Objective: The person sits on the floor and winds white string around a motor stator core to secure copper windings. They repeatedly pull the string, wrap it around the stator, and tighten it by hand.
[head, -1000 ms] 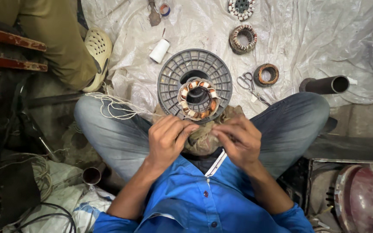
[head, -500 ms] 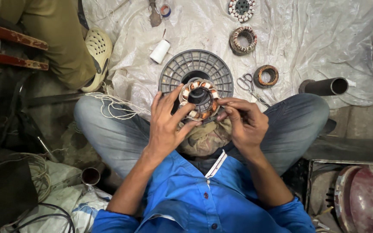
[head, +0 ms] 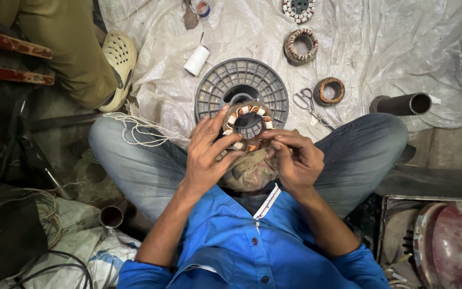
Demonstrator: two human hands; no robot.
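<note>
Both hands gripped the round copper-wound metal stator ring: left hand & right hand closed on its rim. Looked heavy, rigid; windings fragile, so hold by outer edge.

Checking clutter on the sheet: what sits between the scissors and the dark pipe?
Head view: a small copper wire coil ring lies between the scissors and the dark pipe, on the plastic sheet; it sits close beside the scissors.

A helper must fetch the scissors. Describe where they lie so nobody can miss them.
Start at the big grey round spool on the white plastic sheet. Just to its right lie the scissors, beside a small copper wire ring. They alone have two loop handles and crossed metal blades.
</note>
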